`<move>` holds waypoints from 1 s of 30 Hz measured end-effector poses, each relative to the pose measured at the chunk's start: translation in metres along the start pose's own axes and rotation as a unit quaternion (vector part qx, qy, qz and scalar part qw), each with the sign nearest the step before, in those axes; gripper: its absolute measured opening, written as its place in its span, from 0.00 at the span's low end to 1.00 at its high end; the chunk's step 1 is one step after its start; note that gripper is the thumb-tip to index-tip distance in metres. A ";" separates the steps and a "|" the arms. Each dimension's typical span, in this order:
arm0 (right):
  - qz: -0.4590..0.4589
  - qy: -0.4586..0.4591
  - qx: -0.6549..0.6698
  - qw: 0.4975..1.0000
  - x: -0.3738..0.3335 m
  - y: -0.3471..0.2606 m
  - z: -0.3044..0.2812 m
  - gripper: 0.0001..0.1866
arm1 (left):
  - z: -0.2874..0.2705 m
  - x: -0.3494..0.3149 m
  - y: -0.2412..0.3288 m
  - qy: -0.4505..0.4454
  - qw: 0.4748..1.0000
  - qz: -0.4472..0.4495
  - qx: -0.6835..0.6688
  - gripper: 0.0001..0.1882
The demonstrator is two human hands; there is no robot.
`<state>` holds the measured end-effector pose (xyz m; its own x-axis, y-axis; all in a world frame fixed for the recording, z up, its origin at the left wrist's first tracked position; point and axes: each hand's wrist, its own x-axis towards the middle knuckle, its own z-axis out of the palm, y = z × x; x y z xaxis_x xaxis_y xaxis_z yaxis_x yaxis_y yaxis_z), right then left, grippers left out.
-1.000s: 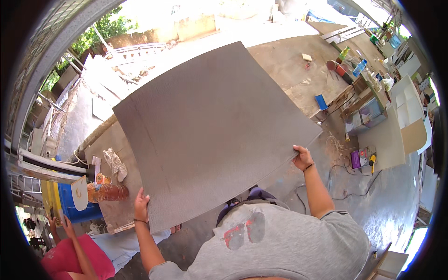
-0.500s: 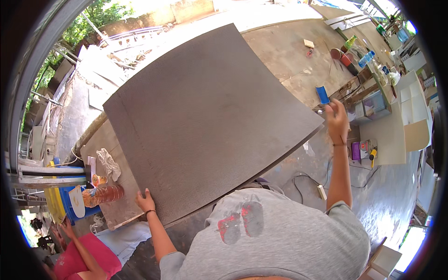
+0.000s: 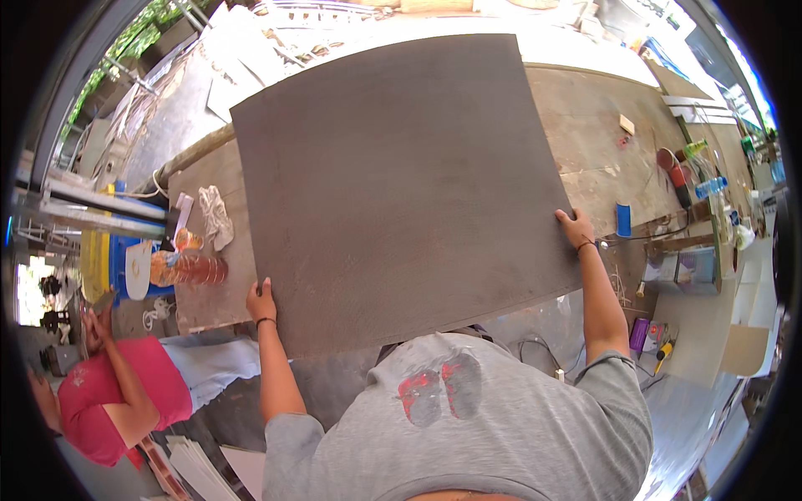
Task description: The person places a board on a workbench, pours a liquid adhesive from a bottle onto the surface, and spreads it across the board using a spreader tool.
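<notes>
A large dark grey-brown sheet [image 3: 401,184] lies in front of me over the worktable, its near edge close to my shirt. My left hand [image 3: 261,302] grips the near part of its left edge, thumb on top and the other fingers mostly hidden by the edge. On the opposite side my right hand [image 3: 576,227] holds the right edge, thumb over the surface. Just right of that hand, a small curved blue piece [image 3: 623,220] rests on the worktable [image 3: 585,125].
Left of the sheet are a crumpled white cloth [image 3: 215,219] and a bottle of reddish-brown liquid [image 3: 196,270]. A co-worker in a pink shirt [image 3: 146,384] is at the lower left. At right are a red-and-black tool [image 3: 678,177], a blue bottle [image 3: 711,186] and a cable [image 3: 647,238].
My right hand has let go of the blue piece and taken hold of the sheet's right edge. The sheet has turned and now sits squarer to me.
</notes>
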<state>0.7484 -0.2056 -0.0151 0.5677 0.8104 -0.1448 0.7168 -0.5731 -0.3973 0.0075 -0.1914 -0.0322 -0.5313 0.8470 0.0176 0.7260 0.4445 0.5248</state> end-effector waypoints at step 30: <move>-0.014 -0.011 -0.005 1.000 -0.011 -0.029 -0.014 0.38 | 0.001 0.005 0.004 -0.009 0.998 -0.035 0.051 0.33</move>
<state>0.7273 -0.1995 0.0105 0.5393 0.8281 -0.1531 0.7358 -0.5518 -0.3926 0.0081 -0.1849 -0.0311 -0.5747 0.8178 -0.0311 0.7288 0.5287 0.4352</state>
